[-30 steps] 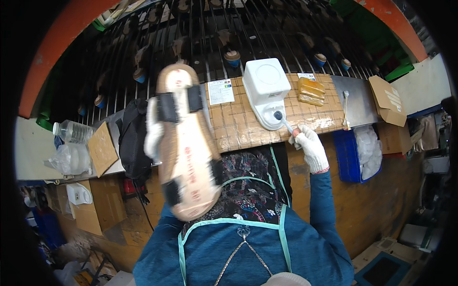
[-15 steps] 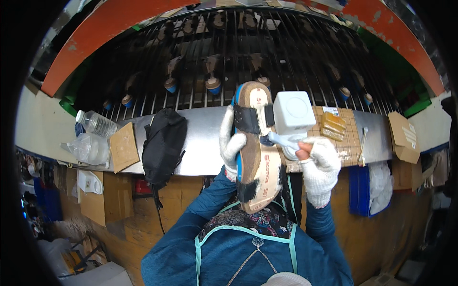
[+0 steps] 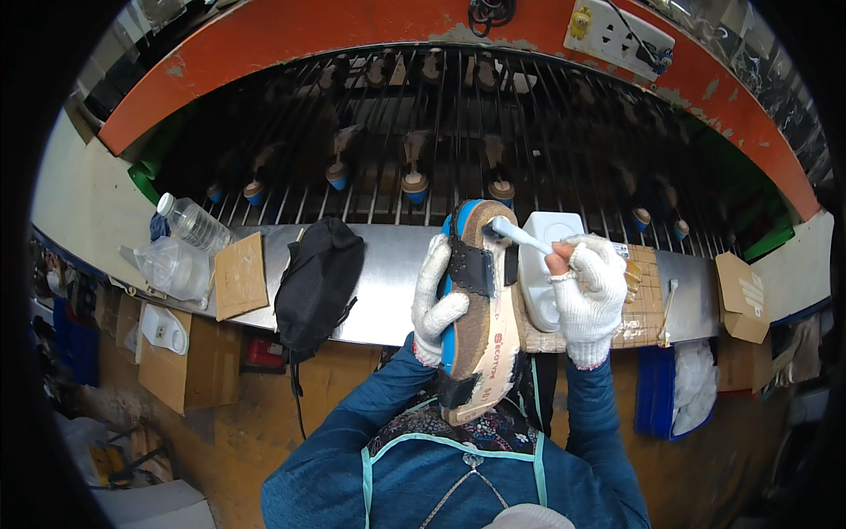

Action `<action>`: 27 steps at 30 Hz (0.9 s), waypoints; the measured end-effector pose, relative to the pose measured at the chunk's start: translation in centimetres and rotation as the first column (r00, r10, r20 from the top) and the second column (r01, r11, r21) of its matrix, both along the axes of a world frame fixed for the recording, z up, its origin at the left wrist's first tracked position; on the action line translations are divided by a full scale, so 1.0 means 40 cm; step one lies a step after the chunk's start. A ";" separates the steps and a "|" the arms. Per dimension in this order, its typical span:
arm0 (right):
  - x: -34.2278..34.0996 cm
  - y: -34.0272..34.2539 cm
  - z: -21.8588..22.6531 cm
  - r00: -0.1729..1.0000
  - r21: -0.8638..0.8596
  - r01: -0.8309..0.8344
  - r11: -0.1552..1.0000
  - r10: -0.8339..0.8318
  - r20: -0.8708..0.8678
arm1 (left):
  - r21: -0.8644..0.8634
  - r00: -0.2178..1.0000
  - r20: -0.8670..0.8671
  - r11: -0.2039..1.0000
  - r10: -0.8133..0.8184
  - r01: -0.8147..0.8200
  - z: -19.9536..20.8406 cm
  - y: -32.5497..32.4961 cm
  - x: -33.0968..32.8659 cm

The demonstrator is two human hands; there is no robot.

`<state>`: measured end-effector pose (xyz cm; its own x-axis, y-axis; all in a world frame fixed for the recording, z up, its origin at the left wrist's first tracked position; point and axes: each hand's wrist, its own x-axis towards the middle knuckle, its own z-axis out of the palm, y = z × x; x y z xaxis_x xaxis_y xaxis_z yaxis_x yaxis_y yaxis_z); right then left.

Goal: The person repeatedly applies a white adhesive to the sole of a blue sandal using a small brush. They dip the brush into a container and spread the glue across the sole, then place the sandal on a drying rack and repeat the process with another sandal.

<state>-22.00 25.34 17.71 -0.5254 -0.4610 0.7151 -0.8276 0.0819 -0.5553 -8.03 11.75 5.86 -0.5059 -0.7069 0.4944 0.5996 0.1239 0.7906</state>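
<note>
My left hand (image 3: 438, 304), in a white knitted glove, grips a sandal on a blue shoe last (image 3: 480, 339) by its left side, bottom facing up. Its underside has a beige insole board, a brown rough border and black strap ends folded over the edge. Between the bare fingertips of my right hand (image 3: 589, 295), gloved likewise, is a pale-handled brush (image 3: 522, 234). Its dark bristles touch the underside near the far end of the sandal. A white plastic container (image 3: 539, 286) stands on the bench just right of the sandal, partly behind my right hand.
Beyond the metal bench (image 3: 388, 304) lies a rack of bars (image 3: 370, 198) carrying several lasts, under an orange frame (image 3: 335, 35). At left are a black cloth bag (image 3: 322, 282), a cardboard piece (image 3: 240, 278) and a clear bottle (image 3: 201, 225). A patterned board (image 3: 648, 309) lies right.
The brush has moved from the middle of the underside to its far end. My right hand has gone up with it. The whole view has shifted, showing more of the orange frame.
</note>
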 end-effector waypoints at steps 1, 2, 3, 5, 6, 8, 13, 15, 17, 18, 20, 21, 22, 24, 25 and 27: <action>-0.006 -0.005 0.011 0.999 -0.017 -0.019 1.000 0.019 -0.045 | 0.005 1.000 -0.007 1.000 -0.009 0.009 0.006 -0.003 0.001; -0.013 -0.008 0.021 0.995 -0.034 -0.040 0.999 0.036 -0.091 | 0.036 0.998 -0.041 0.998 -0.046 0.047 0.012 -0.005 0.002; -0.018 -0.008 0.030 0.990 -0.047 -0.061 0.997 0.055 -0.126 | 0.016 1.000 -0.009 1.000 -0.019 0.019 0.017 -0.008 0.003; -0.025 -0.001 0.042 0.985 -0.004 -0.120 0.993 0.118 -0.122 | 0.019 1.000 0.001 1.000 -0.009 0.009 0.027 -0.010 0.006; -0.028 0.006 0.047 0.982 0.042 -0.120 0.992 0.124 -0.139 | 0.014 1.000 0.006 1.000 0.001 -0.001 0.031 -0.011 0.008; -0.030 0.018 0.050 0.979 0.085 -0.126 0.988 0.138 -0.151 | -0.022 0.999 0.027 0.999 0.037 -0.036 0.039 -0.013 0.009; -0.021 0.039 0.045 0.982 0.074 -0.153 0.985 0.160 -0.105 | 0.030 1.000 0.002 1.000 -0.005 0.005 0.064 -0.009 0.006; -0.019 0.048 0.047 0.977 0.086 -0.145 0.986 0.156 -0.145 | 0.114 0.995 -0.082 0.992 -0.049 0.058 0.077 -0.005 -0.001; -0.019 0.060 0.054 0.973 0.100 -0.146 0.984 0.161 -0.165 | 0.170 0.984 -0.166 0.981 -0.066 0.094 0.091 -0.003 -0.010; -0.019 0.068 0.060 0.972 0.109 -0.150 0.983 0.167 -0.165 | 0.190 0.985 -0.153 0.976 -0.075 0.104 0.099 -0.004 -0.011; -0.022 0.083 0.073 0.967 0.134 -0.180 0.975 0.200 -0.158 | 0.136 0.991 -0.125 0.989 -0.039 0.056 0.114 -0.006 -0.019; -0.026 0.090 0.082 0.962 0.150 -0.205 0.967 0.228 -0.151 | 0.110 0.993 -0.119 0.993 -0.021 0.035 0.121 -0.007 -0.024; -0.030 0.094 0.089 0.956 0.166 -0.230 0.959 0.254 -0.144 | 0.084 0.993 -0.114 0.996 -0.004 0.014 0.128 -0.008 -0.029; -0.038 0.090 0.097 0.948 0.114 -0.302 0.947 0.310 -0.069 | 0.038 0.993 -0.117 0.999 0.026 -0.021 0.140 -0.007 -0.041; -0.041 0.087 0.098 0.938 0.057 -0.341 0.938 0.344 -0.039 | 0.052 0.989 -0.149 0.999 0.024 -0.016 0.145 -0.003 -0.046; -0.035 0.073 0.088 0.990 0.005 -0.136 0.991 0.136 -0.045 | 0.148 0.971 -0.236 0.986 -0.034 0.071 0.153 0.001 -0.054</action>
